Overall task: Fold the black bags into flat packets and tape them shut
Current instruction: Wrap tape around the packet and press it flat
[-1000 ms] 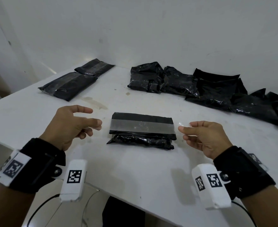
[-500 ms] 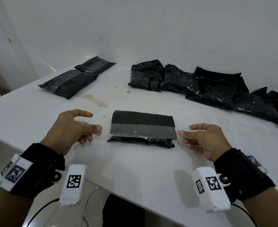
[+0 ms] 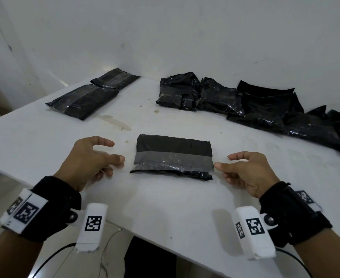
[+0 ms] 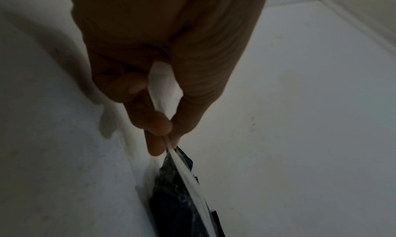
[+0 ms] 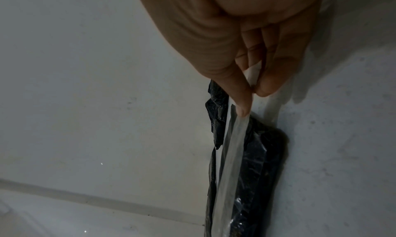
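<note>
A folded black packet [image 3: 173, 144] lies in the middle of the white table [image 3: 34, 141]. A strip of clear tape [image 3: 173, 161] runs across its width, over the folded flap. My left hand [image 3: 119, 161] pinches the tape's left end just beside the packet. My right hand [image 3: 218, 166] pinches the right end. In the left wrist view, thumb and fingers of the left hand [image 4: 166, 135] clamp the tape [image 4: 184, 169] leading onto the packet [image 4: 171, 200]. The right wrist view shows the right hand [image 5: 250, 94] pinching the tape [image 5: 231, 147] over the packet [image 5: 263, 156].
Two taped flat packets [image 3: 85, 101] [image 3: 115, 79] lie at the back left. A row of loose, crumpled black bags [image 3: 265, 109] runs along the wall at the back right. The table's near edge runs just under my wrists.
Both hands have come down toward the table with the tape ends, and the strip now lies lower and flatter across the packet.
</note>
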Demonstrator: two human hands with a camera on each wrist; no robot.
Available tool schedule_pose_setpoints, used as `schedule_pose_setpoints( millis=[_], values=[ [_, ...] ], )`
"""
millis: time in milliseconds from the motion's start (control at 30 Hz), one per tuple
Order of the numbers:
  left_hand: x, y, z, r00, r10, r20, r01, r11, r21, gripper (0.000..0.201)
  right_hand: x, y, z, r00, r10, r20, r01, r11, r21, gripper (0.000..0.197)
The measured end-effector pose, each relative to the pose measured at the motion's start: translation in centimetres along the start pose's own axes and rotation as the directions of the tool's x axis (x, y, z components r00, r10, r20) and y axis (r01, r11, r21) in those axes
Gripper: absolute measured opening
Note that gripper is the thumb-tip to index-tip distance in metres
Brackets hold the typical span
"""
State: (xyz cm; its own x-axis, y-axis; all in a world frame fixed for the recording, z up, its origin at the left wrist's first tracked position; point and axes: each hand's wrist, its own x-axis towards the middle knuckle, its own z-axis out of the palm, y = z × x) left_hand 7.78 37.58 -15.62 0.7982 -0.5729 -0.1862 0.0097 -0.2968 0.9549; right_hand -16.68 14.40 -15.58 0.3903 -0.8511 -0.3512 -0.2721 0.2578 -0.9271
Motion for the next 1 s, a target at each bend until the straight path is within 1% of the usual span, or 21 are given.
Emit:
schedule_pose_setpoints(
  millis=[100,200,300,400,533,767,867,1000],
  values=[
    [0.2,-0.2,0.4,1.000,-0.006,-0.015,0.006,1.000,0.025,0.041,0.2,0.0,0.1,1.000,0.007,0.005,-0.007,1.000,-0.024,0.046],
    [0.2,0.0,0.8,0.998,-0.007,-0.055,0.008,1.000,0.021,0.039,0.2,-0.1,0.1,1.000,-0.003,0.005,0.003,0.999,-0.051,0.045],
    [-0.1,0.4,1.3,0.996,0.010,-0.092,-0.007,1.000,0.028,0.048,0.0,-0.1,0.3,0.999,-0.036,-0.002,0.036,0.996,-0.086,0.050],
    [-0.3,0.5,1.9,0.992,0.038,-0.120,-0.029,0.996,0.079,0.059,-0.3,0.0,0.5,0.998,-0.067,-0.016,0.065,0.989,-0.130,0.060],
    [-0.3,0.3,2.2,0.990,0.060,-0.131,-0.041,0.989,0.142,0.066,-0.4,0.1,0.9,0.994,-0.099,-0.042,0.089,0.975,-0.203,0.071],
    [-0.1,-0.2,1.9,0.986,0.074,-0.148,-0.046,0.982,0.184,0.070,-0.6,0.2,1.2,0.988,-0.151,-0.038,0.131,0.938,-0.321,0.075],
    [-0.2,-0.2,1.8,0.985,0.089,-0.146,-0.057,0.976,0.210,0.080,-0.6,0.2,1.2,0.986,-0.164,-0.023,0.143,0.911,-0.387,0.076],
    [-0.1,-0.3,1.8,0.982,0.096,-0.165,-0.048,0.960,0.275,0.083,-0.5,0.3,1.2,0.984,-0.176,-0.018,0.149,0.879,-0.454,0.076]
  ],
)
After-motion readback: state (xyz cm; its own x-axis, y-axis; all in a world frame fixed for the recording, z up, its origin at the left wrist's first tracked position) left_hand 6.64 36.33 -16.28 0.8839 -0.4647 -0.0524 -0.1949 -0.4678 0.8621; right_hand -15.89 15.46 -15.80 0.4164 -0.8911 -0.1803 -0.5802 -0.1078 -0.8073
